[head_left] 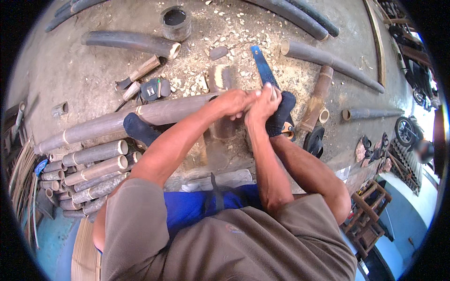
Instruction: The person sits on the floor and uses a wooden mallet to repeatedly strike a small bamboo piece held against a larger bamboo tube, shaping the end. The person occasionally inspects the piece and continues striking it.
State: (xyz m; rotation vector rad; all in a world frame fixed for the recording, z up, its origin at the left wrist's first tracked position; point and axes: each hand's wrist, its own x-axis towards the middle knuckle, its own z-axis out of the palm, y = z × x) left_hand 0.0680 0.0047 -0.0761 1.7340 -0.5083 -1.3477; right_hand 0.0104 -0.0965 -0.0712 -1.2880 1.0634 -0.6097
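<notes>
My right hand [265, 104] is closed around the grip of a hand saw, whose blue blade [263, 65] points away from me. Pressed close beside it, my left hand [235, 104] has its fingers curled; what they hold is hidden. Below the left forearm, a long bamboo pole [110, 119] lies slantwise, its right end near that hand. A thick bamboo section [224, 129] lies under my hands. My feet wear dark socks: the left foot [140, 129] rests against the pole, and the right foot [282, 110] is beside the saw.
Pale chips [197, 77] litter the floor. Cut bamboo lengths [96, 171] are stacked at left. Two wooden-handled tools and a grey-black case [151, 89] lie beyond the pole. A round pot [176, 24] stands at the back. More bamboo poles [333, 63] lie at right, near sandals [363, 149].
</notes>
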